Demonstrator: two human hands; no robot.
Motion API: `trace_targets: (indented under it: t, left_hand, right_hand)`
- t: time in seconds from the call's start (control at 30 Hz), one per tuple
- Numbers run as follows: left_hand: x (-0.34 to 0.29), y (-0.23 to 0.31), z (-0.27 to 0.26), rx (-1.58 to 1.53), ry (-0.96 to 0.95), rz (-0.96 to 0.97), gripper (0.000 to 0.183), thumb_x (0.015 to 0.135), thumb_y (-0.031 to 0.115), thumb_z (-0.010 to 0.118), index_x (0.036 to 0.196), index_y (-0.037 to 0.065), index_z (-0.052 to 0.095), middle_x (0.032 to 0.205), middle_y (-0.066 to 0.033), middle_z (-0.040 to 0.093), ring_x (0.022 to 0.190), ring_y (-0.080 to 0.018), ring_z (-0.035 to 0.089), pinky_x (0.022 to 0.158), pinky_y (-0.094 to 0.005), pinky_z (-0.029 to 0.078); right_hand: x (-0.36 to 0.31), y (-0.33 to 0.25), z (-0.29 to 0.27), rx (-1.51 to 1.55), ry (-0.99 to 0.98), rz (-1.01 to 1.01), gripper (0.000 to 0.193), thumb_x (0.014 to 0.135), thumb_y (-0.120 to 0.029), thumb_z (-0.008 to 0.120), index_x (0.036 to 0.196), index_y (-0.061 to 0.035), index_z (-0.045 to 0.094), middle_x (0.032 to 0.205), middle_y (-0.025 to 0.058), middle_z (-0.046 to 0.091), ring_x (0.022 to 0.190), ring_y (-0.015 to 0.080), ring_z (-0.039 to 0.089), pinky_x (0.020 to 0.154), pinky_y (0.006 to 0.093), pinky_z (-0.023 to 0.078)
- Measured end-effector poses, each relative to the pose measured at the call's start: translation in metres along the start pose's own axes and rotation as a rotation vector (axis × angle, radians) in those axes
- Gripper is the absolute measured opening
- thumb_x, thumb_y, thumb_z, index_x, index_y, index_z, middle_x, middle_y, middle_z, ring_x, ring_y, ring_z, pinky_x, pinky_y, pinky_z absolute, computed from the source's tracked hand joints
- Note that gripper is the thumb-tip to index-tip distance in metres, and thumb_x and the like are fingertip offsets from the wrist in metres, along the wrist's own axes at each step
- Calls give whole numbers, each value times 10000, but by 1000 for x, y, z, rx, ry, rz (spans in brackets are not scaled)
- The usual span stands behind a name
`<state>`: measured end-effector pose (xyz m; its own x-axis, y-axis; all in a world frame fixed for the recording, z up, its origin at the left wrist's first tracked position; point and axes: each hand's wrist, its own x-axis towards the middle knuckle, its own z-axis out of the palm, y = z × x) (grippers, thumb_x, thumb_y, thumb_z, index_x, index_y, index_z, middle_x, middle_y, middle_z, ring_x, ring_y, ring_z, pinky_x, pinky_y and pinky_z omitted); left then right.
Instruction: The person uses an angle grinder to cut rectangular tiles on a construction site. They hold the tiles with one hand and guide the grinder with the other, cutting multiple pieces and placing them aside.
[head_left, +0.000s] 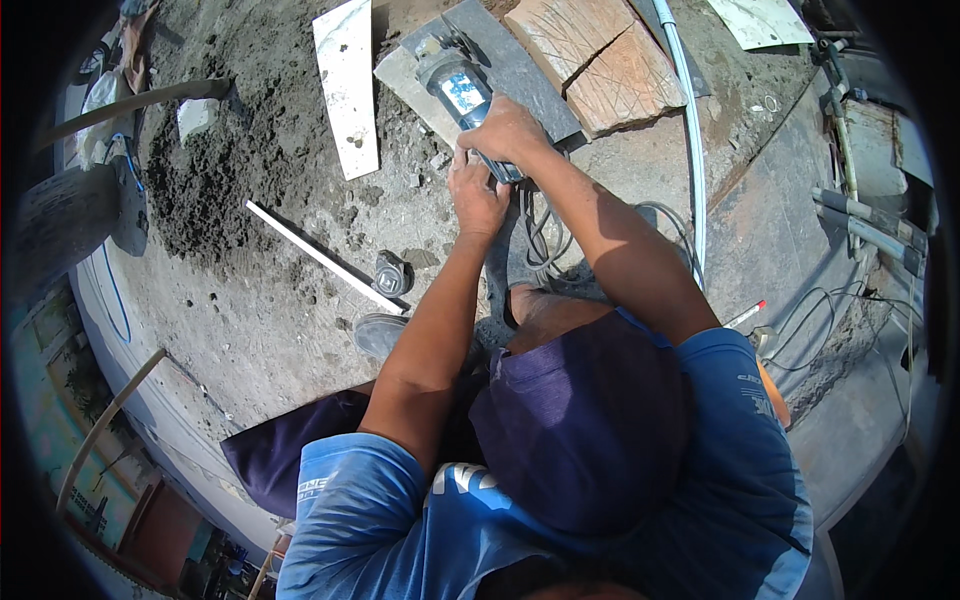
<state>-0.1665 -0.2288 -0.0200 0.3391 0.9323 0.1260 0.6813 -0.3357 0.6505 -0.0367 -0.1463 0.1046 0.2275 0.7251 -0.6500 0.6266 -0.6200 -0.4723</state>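
Note:
An angle grinder with a dark blue body and a pale label rests over a grey tile on the ground ahead of me. My right hand wraps over the rear half of its body from the right. At its back end, my left hand has fingers and thumb closed about the handle from below. The grinder's head points away and to the left, and its disc cannot be made out clearly. A grey cable lies in loops near my foot, behind the tool.
A white tile strip and wet mortar lie to the left. Brownish stone slabs and a pale blue pipe are on the right. Nearer are a white straight strip and a tape measure.

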Motion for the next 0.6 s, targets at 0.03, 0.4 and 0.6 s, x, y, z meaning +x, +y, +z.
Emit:
trace_targets:
  t: [0.03,0.4,0.6]
  left_hand:
    - [0,0,0,-4,8,3,414,746,123,780,1134,29,675,1313,-205,617,1429,-461,403,1080,-557,353]
    - [1,-3,4,3,37,1,368,737,114,783,1081,26,688,1140,-213,662,1375,-460,450,1058,-554,368]
    - [1,-1,3,0,35,-7,360,723,101,775,1066,28,693,1105,-218,662,1330,-444,487,1066,-550,366]
  right_hand:
    - [0,0,1,-6,1,2,801,703,-357,809,1343,34,527,1320,263,633,1254,385,617,1054,429,497]
    - [-2,7,4,8,2,3,813,696,-356,814,1351,28,523,1329,271,624,1262,395,610,1069,434,486]
    - [-4,9,4,-5,3,8,802,701,-353,820,1344,29,529,1324,269,629,1255,391,615,1062,438,489]
